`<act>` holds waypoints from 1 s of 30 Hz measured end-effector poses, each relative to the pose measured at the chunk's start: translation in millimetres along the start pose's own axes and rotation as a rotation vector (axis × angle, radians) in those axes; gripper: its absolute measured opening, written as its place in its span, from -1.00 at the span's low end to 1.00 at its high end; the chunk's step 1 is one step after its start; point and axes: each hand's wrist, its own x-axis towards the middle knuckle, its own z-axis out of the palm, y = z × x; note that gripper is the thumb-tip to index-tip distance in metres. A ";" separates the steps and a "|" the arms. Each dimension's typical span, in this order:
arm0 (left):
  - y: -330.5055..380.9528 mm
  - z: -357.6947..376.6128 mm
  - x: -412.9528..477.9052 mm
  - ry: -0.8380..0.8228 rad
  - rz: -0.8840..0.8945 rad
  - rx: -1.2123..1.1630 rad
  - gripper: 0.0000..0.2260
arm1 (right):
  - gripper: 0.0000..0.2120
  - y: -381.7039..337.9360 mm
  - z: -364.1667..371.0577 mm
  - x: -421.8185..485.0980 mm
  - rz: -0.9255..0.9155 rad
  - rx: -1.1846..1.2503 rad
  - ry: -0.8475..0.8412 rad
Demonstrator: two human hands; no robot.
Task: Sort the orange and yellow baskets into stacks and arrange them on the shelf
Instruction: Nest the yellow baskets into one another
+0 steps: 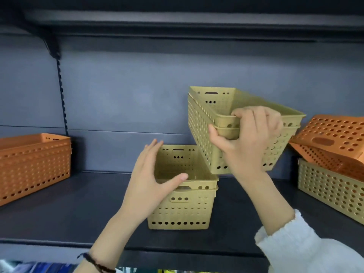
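Spanning the frame, a dark shelf (78,203) carries perforated plastic baskets: orange stack (33,164) at 9 o'clock, cut off; tilted orange baskets (334,142) at 3 o'clock hiding a yellow basket (331,188). Right hand (246,138) grips two nested yellow baskets (204,119) aloft; left hand (149,180), fingers spread, rests on the yellow stack (183,205) at centre.

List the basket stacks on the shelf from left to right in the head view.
Orange stack → yellow stack on the shelf, by the left hand → lifted yellow stack in the right hand → tilted orange baskets on a yellow basket.
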 end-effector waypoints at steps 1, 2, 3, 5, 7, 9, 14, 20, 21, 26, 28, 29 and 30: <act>9.7 0.2 7.1 -0.061 0.004 0.007 -0.06 | -0.61 -11.6 7.1 5.9 0.009 0.013 0.003; 17.3 1.3 13.9 -0.115 -0.002 -0.007 0.04 | -0.61 -23.6 13.6 9.8 0.023 0.028 0.001; 22.5 2.9 20.2 -0.156 -0.007 -0.034 0.12 | -0.61 -35.1 19.2 12.1 0.038 0.046 -0.006; 24.1 5.7 30.0 -0.179 0.002 -0.086 0.20 | -0.61 -56.4 26.3 12.1 0.064 0.093 -0.046; 18.7 5.1 34.6 -0.128 -0.021 -0.107 0.21 | -0.60 -73.0 28.8 7.1 0.067 0.154 -0.128; 10.3 2.3 32.6 -0.075 -0.050 -0.133 0.19 | -0.55 -82.3 28.5 1.4 0.040 0.206 -0.230; -11.9 -13.7 22.8 -0.035 -0.060 -0.194 0.04 | -0.54 -76.4 21.6 3.3 -0.139 0.351 -0.582; -23.9 -27.9 21.1 -0.103 -0.062 -0.158 -0.08 | -0.53 -51.6 18.2 5.1 -0.134 0.387 -0.820; -24.5 -26.3 20.9 -0.121 -0.058 -0.152 -0.10 | -0.54 -49.2 16.6 3.7 -0.158 0.371 -0.792; -27.1 -20.4 9.5 -0.093 -0.058 -0.140 -0.28 | -0.45 -33.7 -12.2 -29.8 0.418 0.394 -0.467; -26.7 -20.8 6.4 -0.074 -0.042 -0.125 -0.32 | -0.22 -27.9 -27.7 -49.2 0.823 0.462 -0.454; -26.5 -20.7 5.6 -0.069 -0.037 -0.120 -0.33 | -0.15 -24.2 -34.0 -58.0 0.942 0.469 -0.476; -26.0 -20.4 5.1 -0.063 -0.034 -0.114 -0.34 | -0.13 -20.0 -39.6 -65.3 1.025 0.491 -0.522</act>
